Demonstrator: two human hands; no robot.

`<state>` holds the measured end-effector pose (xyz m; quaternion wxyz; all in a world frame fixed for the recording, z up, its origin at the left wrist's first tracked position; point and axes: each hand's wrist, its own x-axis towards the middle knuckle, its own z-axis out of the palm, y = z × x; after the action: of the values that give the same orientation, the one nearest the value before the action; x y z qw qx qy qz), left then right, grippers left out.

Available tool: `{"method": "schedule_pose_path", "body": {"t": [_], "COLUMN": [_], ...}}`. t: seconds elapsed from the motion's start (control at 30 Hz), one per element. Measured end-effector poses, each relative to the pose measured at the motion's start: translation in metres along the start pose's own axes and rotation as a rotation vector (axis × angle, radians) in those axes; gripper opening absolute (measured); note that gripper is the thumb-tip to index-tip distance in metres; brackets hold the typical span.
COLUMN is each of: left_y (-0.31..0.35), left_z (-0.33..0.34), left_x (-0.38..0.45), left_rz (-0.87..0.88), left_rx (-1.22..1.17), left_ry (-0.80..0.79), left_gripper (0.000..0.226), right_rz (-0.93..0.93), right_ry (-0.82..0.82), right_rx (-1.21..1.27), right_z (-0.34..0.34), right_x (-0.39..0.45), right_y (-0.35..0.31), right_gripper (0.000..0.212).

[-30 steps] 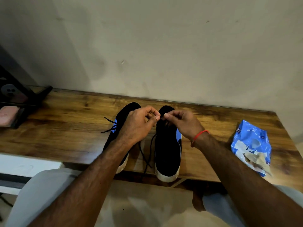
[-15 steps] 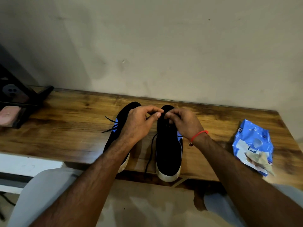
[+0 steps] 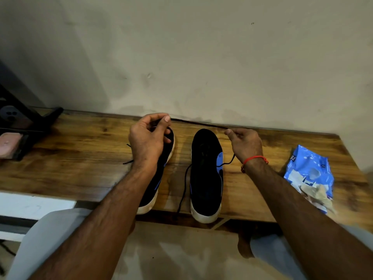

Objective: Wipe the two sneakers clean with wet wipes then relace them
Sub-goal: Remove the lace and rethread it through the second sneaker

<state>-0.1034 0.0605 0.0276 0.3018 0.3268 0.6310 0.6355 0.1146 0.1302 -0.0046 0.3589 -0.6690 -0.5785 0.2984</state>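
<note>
Two black sneakers with white soles and blue side marks stand side by side on the wooden table [image 3: 80, 162], heels at its front edge. My left hand [image 3: 148, 141] hovers over the left sneaker [image 3: 159, 178] and pinches one end of a black shoelace [image 3: 199, 123]. My right hand [image 3: 245, 145], beside the toe of the right sneaker [image 3: 205, 176], pinches the lace further along. The lace is stretched taut between both hands above the toes. Its loose ends trail past the right sneaker's sides, one down to the table's front edge.
A blue wet wipes pack [image 3: 309, 176] lies at the table's right end with a used wipe [image 3: 316, 196] on it. A black stand [image 3: 22, 126] and a pink object [image 3: 9, 143] sit at the far left. The wall rises right behind the table.
My hands were together over the right sneaker's toe. They have since moved apart, left hand to the left and up, right hand to the right, pulling the lace straight between them.
</note>
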Motion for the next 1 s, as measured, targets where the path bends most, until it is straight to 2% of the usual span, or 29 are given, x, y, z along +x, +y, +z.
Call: {"method": "schedule_pose_path", "body": {"t": [0.13,0.23,0.27,0.33,0.37,0.43,0.5,0.57,0.63,0.7,0.87,1.0], "left_y": [0.002,0.001,0.001,0.001,0.002,0.004,0.004,0.002,-0.001,-0.008,-0.027,-0.035], "left_z": [0.001,0.002,0.002,0.003,0.003,0.002,0.000,-0.001,-0.001,0.003,0.019,0.031], "left_x": [-0.001,-0.004,-0.005,-0.005,-0.004,-0.005,-0.006,-0.007,-0.007,-0.007,-0.024,-0.041], "left_rz": [-0.030,0.066,0.115,0.204,0.236,0.267,0.300,0.343,0.389,0.431,0.419,0.415], "left_rx": [-0.195,-0.144,-0.121,-0.125,-0.137,-0.152,-0.142,-0.095,-0.014,0.129,0.560,0.750], "left_ry": [0.024,0.017,0.012,-0.007,-0.015,-0.005,0.016,0.019,-0.004,-0.080,-0.348,-0.459], "left_gripper": [0.014,0.013,0.012,0.010,0.010,0.011,0.013,0.015,0.018,0.021,0.026,0.025], "right_rz": [-0.060,-0.094,-0.172,-0.387,-0.435,-0.383,-0.238,-0.143,-0.121,-0.095,-0.115,-0.171], "right_ry": [-0.098,-0.265,-0.386,-0.621,-0.680,-0.637,-0.489,-0.438,-0.545,-0.635,-0.586,-0.534], "right_rx": [-0.098,-0.152,-0.086,0.086,0.141,0.217,0.231,0.049,-0.160,-0.254,-0.383,-0.397], "right_z": [0.003,0.005,0.005,0.004,0.005,0.005,0.004,0.001,0.000,0.002,0.003,0.006], "right_x": [-0.006,-0.008,-0.010,-0.014,-0.015,-0.012,-0.010,-0.011,-0.015,-0.022,-0.032,-0.044], "right_y": [-0.001,-0.005,-0.008,-0.013,-0.015,-0.016,-0.014,-0.010,-0.005,-0.002,0.001,0.001], "right_gripper": [0.021,0.016,0.023,0.057,0.069,0.073,0.055,0.028,0.011,0.014,0.031,0.026]}}
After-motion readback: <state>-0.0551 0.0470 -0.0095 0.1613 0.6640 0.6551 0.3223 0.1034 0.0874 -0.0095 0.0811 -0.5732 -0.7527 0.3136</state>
